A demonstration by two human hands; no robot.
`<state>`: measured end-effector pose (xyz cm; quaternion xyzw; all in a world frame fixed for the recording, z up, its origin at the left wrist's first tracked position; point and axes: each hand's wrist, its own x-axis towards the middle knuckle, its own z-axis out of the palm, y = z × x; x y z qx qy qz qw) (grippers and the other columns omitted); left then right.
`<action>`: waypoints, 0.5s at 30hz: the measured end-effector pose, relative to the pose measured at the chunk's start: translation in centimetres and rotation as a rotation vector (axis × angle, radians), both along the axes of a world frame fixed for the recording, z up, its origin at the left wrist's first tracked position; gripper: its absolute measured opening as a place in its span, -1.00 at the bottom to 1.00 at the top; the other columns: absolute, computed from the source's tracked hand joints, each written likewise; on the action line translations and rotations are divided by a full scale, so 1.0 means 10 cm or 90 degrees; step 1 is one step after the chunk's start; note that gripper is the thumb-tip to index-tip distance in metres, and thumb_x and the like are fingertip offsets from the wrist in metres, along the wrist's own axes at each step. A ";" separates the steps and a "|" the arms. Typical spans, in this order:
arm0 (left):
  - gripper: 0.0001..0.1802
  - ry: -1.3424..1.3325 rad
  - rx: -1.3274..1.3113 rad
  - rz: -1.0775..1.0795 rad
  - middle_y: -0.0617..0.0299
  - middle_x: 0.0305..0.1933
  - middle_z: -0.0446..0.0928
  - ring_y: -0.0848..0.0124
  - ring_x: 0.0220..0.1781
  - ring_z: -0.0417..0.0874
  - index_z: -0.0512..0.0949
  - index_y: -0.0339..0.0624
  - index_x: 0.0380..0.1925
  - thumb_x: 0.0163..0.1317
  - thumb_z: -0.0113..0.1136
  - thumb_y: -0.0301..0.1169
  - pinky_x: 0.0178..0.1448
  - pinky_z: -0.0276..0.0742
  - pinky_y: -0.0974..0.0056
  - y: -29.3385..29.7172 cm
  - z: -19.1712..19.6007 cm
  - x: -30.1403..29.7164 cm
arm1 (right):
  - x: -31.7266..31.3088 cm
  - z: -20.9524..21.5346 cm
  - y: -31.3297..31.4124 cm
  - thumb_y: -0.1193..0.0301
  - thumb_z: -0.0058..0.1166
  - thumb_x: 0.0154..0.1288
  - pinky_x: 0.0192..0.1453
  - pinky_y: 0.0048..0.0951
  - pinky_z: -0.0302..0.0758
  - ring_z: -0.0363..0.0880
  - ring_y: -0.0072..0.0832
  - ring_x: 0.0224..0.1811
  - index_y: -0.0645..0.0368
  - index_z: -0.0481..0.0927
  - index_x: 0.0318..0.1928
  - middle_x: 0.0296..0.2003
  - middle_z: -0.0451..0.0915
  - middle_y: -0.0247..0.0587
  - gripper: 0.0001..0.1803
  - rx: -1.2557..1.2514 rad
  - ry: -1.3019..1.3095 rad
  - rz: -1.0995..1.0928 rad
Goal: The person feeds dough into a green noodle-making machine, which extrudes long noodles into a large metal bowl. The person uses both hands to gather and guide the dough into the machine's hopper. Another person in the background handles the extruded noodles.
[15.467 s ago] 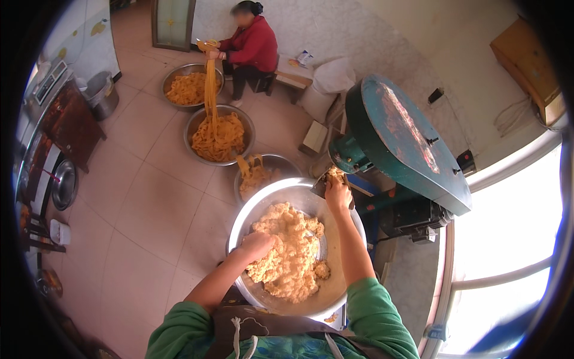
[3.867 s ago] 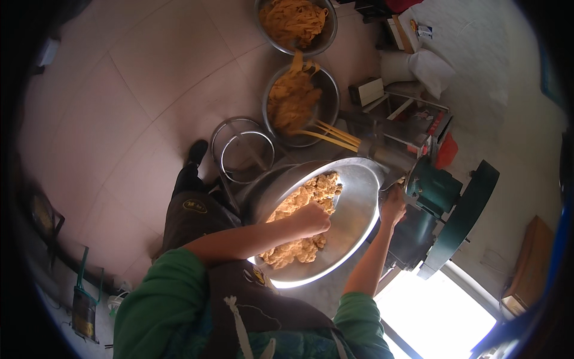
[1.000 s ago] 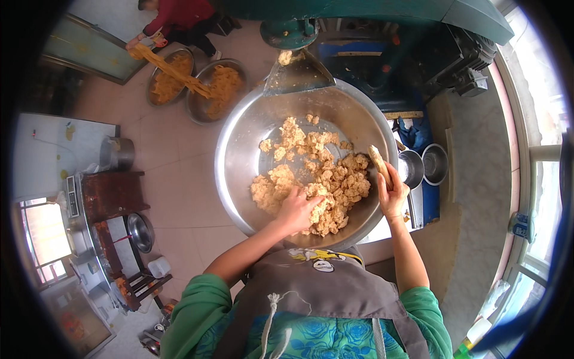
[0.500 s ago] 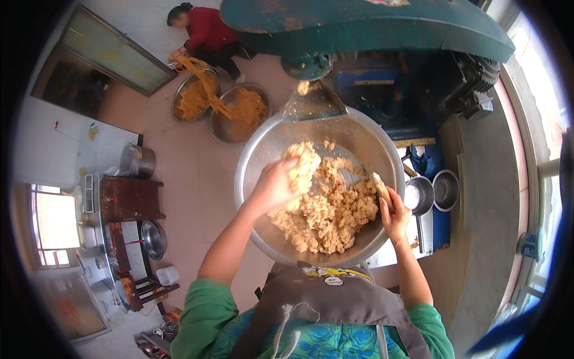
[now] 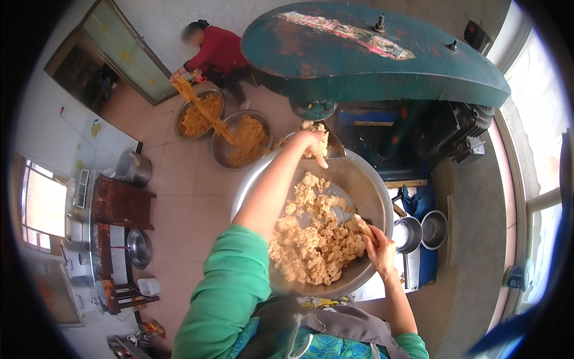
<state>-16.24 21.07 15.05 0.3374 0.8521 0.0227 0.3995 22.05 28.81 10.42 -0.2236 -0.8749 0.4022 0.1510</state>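
Your left hand, closed around a clump of crumbly pale-yellow dough, sits at the funnel under the green metal machine housing: fingers could get drawn in. Your right hand pinches the rim of the tilted steel basin; a slip spills it. Open floor lies left only.

dough in bowl, machine behind, 2 basins left.
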 end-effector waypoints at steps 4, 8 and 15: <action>0.13 0.040 0.169 -0.082 -0.13 0.44 0.09 0.05 0.46 0.15 0.15 0.00 0.38 -0.24 0.52 -0.05 0.49 0.09 0.08 -0.26 0.29 0.18 | -0.39 0.47 0.12 0.37 0.18 0.21 -0.22 -0.35 0.62 0.70 -0.16 -0.31 0.24 0.55 -0.02 -0.38 0.66 0.05 -0.65 -0.061 -0.029 0.033; -0.11 0.180 0.254 0.030 -0.10 0.48 -0.01 0.00 0.50 0.02 0.19 0.09 0.36 0.01 0.40 -0.19 0.53 -0.02 0.03 -0.63 0.12 0.66 | -1.12 0.78 0.11 0.37 0.13 0.25 -0.22 -0.30 0.61 0.67 -0.08 -0.32 0.22 0.54 0.01 -0.37 0.65 0.09 -0.66 0.016 0.070 0.102; 0.04 0.350 0.390 0.061 -0.15 0.50 -0.23 0.02 0.54 -0.21 -0.08 -0.25 0.41 0.04 0.36 -0.31 0.57 -0.24 0.02 -0.80 -0.19 1.10 | -2.36 0.57 -0.07 0.26 0.03 0.27 -0.40 -0.09 0.58 0.63 -0.01 -0.49 0.05 0.63 -0.20 -0.56 0.61 0.02 -0.79 0.358 -0.069 0.124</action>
